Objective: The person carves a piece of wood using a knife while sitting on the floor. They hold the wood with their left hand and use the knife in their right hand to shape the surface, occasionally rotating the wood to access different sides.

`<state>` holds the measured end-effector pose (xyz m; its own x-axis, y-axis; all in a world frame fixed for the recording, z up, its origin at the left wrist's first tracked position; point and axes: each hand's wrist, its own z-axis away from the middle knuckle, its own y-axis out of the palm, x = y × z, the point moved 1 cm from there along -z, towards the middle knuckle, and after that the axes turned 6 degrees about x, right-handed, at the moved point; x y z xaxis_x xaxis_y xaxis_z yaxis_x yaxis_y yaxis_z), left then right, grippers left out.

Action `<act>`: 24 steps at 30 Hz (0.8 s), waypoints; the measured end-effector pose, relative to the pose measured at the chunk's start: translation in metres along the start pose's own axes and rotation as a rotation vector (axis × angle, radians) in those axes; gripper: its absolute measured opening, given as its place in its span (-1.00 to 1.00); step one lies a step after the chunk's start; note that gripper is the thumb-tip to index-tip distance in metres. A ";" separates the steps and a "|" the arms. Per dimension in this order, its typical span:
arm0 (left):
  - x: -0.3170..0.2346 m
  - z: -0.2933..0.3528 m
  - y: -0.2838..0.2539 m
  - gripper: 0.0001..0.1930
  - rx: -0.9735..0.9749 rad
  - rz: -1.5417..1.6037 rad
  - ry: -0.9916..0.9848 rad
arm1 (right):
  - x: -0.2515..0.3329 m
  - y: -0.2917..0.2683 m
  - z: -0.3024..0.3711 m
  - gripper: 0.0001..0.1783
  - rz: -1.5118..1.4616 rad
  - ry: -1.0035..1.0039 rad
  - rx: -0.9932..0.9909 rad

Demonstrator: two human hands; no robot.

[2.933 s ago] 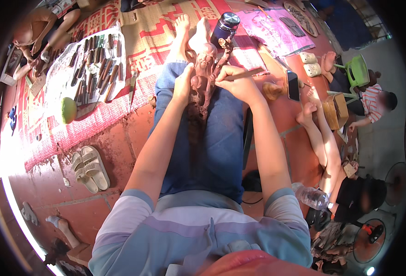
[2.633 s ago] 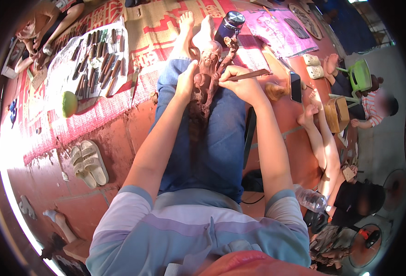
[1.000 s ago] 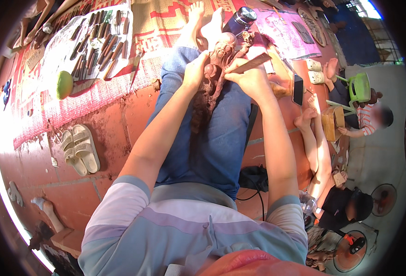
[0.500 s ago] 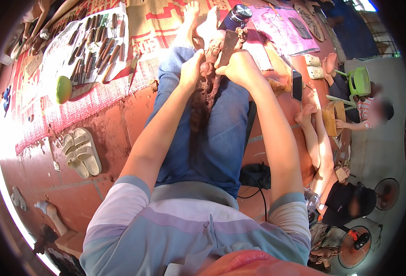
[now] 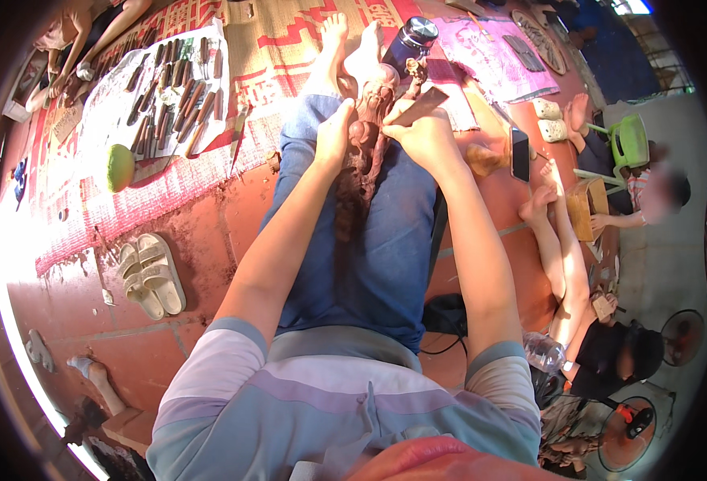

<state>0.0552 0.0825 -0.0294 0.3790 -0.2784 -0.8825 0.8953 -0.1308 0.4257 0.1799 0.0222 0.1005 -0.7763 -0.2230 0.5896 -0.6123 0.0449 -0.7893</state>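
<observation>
Resting along the person's lap between the two hands, a reddish-brown carved figure (image 5: pixel 361 133) lies on the blue jeans (image 5: pixel 377 264), its bald, bearded head pointing away from the body, just beyond the fingers. The left hand (image 5: pixel 334 140) is closed around the carving's left side, thumb laid along the edge, with most of its fingers hidden behind the wood. The right hand (image 5: pixel 422 132) pinches a flat brown piece (image 5: pixel 426 103) that slants up and outward above the knuckles; thumb and fingertips meet close to the figure's right side, though whether they touch it cannot be told. Straight beyond the hands are the person's bare feet (image 5: pixel 349 56), and a dark blue flask (image 5: pixel 410 44) with a shiny lid sits just right of them. Well to the left of the left hand, many wooden-handled tools (image 5: pixel 187 104) lie in rows on a white sheet (image 5: pixel 109 124) spread over a red and straw-coloured mat (image 5: pixel 277 48), with a green rounded object (image 5: pixel 119 167) near the sheet's closer edge. Nearer the body on that side, a pair of pale sandals (image 5: pixel 153 276) lies on the red tiles (image 5: pixel 217 232). To the right of the right hand are a lump of light wood (image 5: pixel 486 159), then a dark-screened phone (image 5: pixel 519 154), and farther out, another person's bare legs (image 5: pixel 558 240).
</observation>
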 end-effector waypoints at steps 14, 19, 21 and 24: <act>-0.001 -0.002 -0.002 -0.52 0.030 0.042 -0.116 | -0.007 0.004 -0.004 -0.84 0.161 0.125 0.065; 0.002 -0.006 -0.009 -0.50 0.034 0.011 -0.099 | -0.003 0.002 0.009 -0.85 0.046 0.058 0.056; 0.003 -0.013 -0.008 -0.48 0.013 -0.011 0.007 | -0.006 0.000 0.004 -0.88 0.052 0.073 0.092; -0.008 0.005 -0.001 -0.46 0.029 -0.008 -0.103 | -0.013 0.000 0.006 -0.87 0.115 -0.015 -0.042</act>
<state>0.0505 0.0802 -0.0217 0.3447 -0.3738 -0.8611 0.8903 -0.1607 0.4261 0.1910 0.0195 0.0915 -0.8398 -0.2286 0.4924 -0.5250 0.1114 -0.8438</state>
